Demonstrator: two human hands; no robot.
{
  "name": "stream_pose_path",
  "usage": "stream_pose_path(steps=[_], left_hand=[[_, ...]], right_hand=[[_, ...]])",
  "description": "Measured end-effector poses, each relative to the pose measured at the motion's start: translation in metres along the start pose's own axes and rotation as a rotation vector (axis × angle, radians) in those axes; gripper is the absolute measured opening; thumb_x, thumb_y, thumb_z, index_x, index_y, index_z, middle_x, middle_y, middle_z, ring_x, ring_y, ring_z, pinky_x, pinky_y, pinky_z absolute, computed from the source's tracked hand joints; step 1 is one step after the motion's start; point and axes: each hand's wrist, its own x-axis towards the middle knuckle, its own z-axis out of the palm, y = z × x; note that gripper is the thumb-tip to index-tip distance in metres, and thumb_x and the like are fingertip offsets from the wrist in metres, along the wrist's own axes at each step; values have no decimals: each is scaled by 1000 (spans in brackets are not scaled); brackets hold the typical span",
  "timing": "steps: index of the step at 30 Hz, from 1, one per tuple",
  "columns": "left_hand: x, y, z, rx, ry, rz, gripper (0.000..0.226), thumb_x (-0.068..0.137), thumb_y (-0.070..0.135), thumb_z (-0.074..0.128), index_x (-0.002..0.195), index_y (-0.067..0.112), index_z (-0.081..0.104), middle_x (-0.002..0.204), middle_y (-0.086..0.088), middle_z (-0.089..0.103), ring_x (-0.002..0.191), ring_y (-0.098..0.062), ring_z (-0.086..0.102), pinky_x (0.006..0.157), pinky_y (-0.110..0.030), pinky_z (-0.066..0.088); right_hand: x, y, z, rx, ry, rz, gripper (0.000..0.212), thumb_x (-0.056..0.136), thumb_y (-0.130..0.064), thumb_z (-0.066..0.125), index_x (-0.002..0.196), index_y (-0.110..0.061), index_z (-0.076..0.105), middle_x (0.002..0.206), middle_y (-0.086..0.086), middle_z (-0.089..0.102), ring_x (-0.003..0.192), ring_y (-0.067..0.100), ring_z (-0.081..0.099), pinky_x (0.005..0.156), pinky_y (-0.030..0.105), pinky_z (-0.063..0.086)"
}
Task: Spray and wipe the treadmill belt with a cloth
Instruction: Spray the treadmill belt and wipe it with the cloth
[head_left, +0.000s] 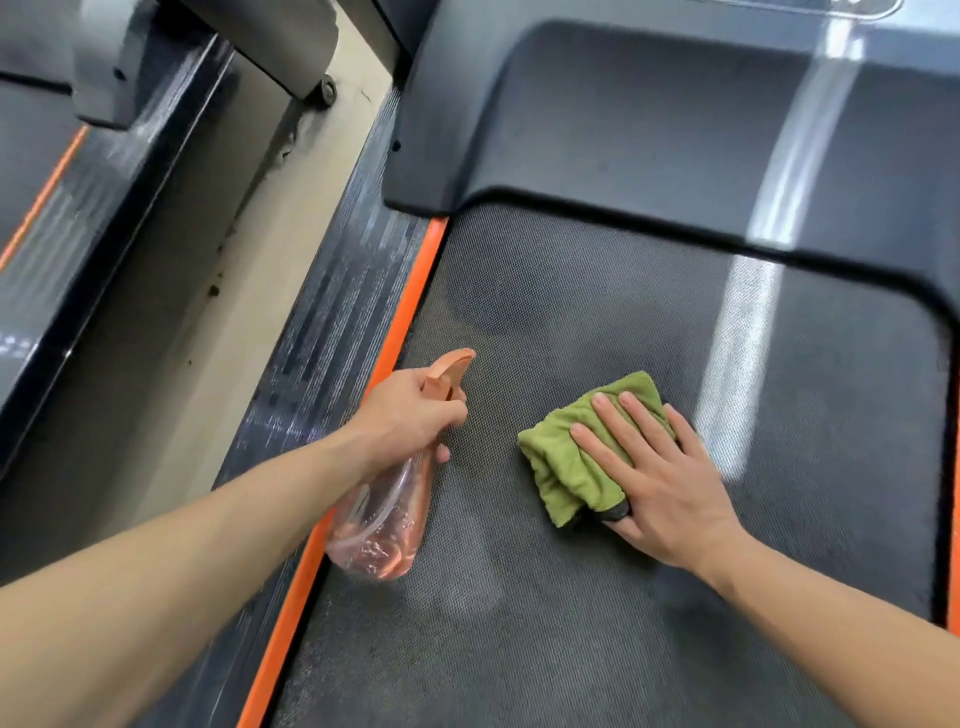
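Standing well to the left of the treadmill belt (675, 623), a neighbouring treadmill (104, 171) is filling the corner, with a strip of pale floor (218, 260) running between it and the ribbed side rail (332, 332) lying just beside the belt's orange edge strip (410, 291). Over that left edge of the belt, the left hand (410, 410) is holding a clear spray bottle (384, 525) with an orange head. Its grip is clamped round the neck, the nozzle is pointing up the belt toward the motor cover (675, 130), and the body is hanging tilted above the edge strip. Whether a finger is pulling the trigger I cannot tell. Near the belt's middle the green cloth (561, 457), folded into a pad, is lying flat on the belt. The right hand (654, 478) is pressing down on it, its grip spread apart, with straight fingers on top and the thumb tucked at the cloth's near edge. Further right, a bright streak of reflected light is crossing the belt. Faint smeared patches left of the cloth are suggesting spray already laid down, so wiping is likely the step in hand. The next move is probably calling for firm, even pressure while sliding the cloth across those patches, keeping the pad flat and the bottle clear of its path.
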Motion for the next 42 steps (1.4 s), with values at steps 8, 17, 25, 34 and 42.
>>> stream_pose_path(steps=[8, 17, 25, 34, 42], left_hand=[[-28, -27, -17, -7, 40, 23, 8, 85, 12, 71, 93, 10, 71, 84, 1, 73, 54, -20, 71, 66, -32, 57], [-41, -41, -42, -72, 77, 45, 35, 73, 27, 71, 106, 18, 73, 88, 3, 77, 70, -24, 79, 77, -40, 64], [-37, -38, -40, -119, 77, 78, 17, 78, 22, 74, 95, 22, 71, 87, 4, 76, 62, -21, 77, 70, -33, 61], [-31, -38, -52, -391, 200, 284, 43, 77, 3, 68, 97, 41, 69, 94, 0, 70, 74, -18, 66, 62, -38, 63], [-35, -31, -49, -482, 140, 389, 37, 76, 13, 75, 105, 34, 66, 101, -4, 66, 82, -12, 65, 60, -33, 58]], right_hand=[[27, -31, -3, 46, -26, 167, 85, 79, -60, 48, 157, -28, 37, 167, 4, 27, 152, 32, 28, 118, 60, 27], [89, -39, -5, 77, -39, 277, 84, 79, -58, 43, 155, -23, 42, 164, 8, 32, 150, 34, 31, 119, 58, 25], [173, -25, -20, 206, 3, 388, 75, 90, -55, 36, 156, -20, 36, 165, 12, 28, 150, 35, 28, 120, 55, 25], [210, -79, -2, 83, -140, 207, 75, 95, -55, 45, 161, -31, 21, 171, 5, 10, 157, 30, 9, 119, 62, 14], [84, -42, -7, -114, -272, -445, 81, 89, -62, 41, 162, -37, 14, 171, -1, 11, 157, 28, 11, 121, 56, 14]])
